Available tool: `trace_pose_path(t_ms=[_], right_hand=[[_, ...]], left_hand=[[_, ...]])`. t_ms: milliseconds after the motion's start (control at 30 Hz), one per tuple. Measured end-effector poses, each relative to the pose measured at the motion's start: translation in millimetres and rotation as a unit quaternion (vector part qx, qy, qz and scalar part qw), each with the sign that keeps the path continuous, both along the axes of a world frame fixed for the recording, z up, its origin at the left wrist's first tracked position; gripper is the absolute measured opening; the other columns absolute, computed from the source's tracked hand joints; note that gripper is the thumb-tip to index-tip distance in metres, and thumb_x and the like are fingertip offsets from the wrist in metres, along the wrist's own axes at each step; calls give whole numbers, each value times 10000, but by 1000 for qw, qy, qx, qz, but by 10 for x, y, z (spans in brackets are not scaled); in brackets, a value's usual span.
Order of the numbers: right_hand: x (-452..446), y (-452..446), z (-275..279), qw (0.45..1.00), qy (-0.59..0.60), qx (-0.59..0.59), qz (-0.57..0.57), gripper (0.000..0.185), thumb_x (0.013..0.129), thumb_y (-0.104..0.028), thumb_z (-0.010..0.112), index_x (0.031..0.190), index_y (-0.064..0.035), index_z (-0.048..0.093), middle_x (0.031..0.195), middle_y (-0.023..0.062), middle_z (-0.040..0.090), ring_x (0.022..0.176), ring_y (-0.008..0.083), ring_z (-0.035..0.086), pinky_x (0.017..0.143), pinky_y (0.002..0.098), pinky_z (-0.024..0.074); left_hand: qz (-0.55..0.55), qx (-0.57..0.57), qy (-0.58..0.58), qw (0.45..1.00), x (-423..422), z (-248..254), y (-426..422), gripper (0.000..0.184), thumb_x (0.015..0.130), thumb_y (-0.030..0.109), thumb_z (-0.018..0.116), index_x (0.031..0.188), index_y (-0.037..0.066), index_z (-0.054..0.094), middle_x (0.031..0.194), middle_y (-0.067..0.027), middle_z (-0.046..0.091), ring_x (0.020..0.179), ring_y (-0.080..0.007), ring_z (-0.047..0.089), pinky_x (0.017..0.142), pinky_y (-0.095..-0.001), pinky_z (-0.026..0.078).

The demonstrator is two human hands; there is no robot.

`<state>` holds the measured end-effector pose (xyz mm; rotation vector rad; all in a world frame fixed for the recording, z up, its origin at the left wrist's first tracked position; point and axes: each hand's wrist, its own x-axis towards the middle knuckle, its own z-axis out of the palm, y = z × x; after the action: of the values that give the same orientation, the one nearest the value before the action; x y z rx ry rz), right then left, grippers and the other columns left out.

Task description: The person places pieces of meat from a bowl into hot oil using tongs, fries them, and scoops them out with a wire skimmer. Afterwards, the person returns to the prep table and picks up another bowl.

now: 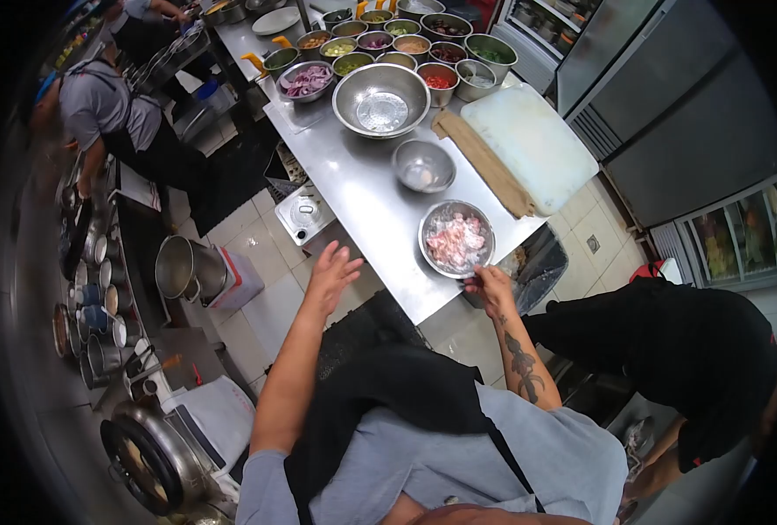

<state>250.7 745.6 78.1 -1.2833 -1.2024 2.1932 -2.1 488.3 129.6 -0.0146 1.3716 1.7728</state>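
Observation:
A metal bowl (427, 255) of raw pale pink meat pieces (456, 241), dusted with white powder, stands near the front corner of the steel table. My right hand (491, 290) has its fingers closed at the near rim of this bowl. To the left of the table edge, my left hand (331, 278) is in the air with fingers apart and nothing in it. Behind the meat bowl is a smaller metal bowl (423, 166), with a little pale matter at its bottom. A large, wide metal bowl (381, 101) sits farther back.
Several metal containers of chopped ingredients (373, 41) fill the table's far end. A white cutting board (533, 144) lies on the right over a brown cloth (484, 166). A person in black (668, 350) bends down at the right; another person (113, 109) works at the left.

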Motion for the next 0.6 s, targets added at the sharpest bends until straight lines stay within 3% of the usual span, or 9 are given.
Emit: trace_pose_path(t_ms=[67,200,300,333,467,533,567,600], right_hand=[[-188,-3,9,1000,1,-8,23,191,888,-175,621,952,3,594,874,86,625,740,191,625,587,277,519],[-562,-108,209,999,11,-16,43,250,900,-242,622,989,-11,587,944,93,622,762,191,611,620,293,520],[-679,-263,260,987,19,-74,144,499,911,-482,527,1072,-11,557,989,119,622,783,205,606,646,328,523],[-708,-335,206,976,20,-68,205,568,889,-593,472,1054,-55,550,966,110,641,756,202,619,664,337,521],[-966,-1035,291,934,-6,-2,358,397,918,-407,536,1032,-29,566,954,126,646,704,204,624,585,318,511],[-1206,-1473,368,894,-32,94,437,381,915,-371,561,1057,-18,580,945,117,644,669,179,621,545,286,504],[-1296,-1686,426,863,-35,161,478,372,907,-353,588,1080,-24,586,926,93,646,650,162,612,532,279,497],[-1409,-1873,407,836,-54,204,507,360,904,-330,604,1097,-27,586,905,72,648,640,144,604,530,272,491]], left_hand=[[45,-22,-14,999,12,-115,-407,722,918,218,595,1456,28,151,1386,-166,370,1090,-269,575,880,-396,470],[71,-179,1,981,95,-335,-1352,639,894,222,618,1406,22,293,1300,-139,471,1014,-232,605,805,-351,491],[62,-253,62,964,211,-466,-1999,560,869,238,645,1332,12,426,1201,-125,553,959,-189,607,733,-293,486],[77,-266,88,957,265,-498,-2172,539,861,246,653,1305,8,460,1169,-123,572,937,-172,604,709,-274,480],[193,-321,187,908,688,-889,-3028,522,838,253,673,1260,-6,509,1102,-115,591,692,-111,547,583,-236,444],[291,-281,97,910,1018,-1099,-3493,549,835,257,677,1282,-1,489,1086,-138,591,702,-125,551,587,-249,449],[289,-242,16,926,1215,-1094,-3787,663,829,301,680,1336,-28,405,1132,-151,582,896,-163,578,677,-296,475],[358,-226,-38,905,1473,-1210,-4065,677,825,321,680,1328,-35,400,1161,-161,559,903,-193,582,690,-315,483]])
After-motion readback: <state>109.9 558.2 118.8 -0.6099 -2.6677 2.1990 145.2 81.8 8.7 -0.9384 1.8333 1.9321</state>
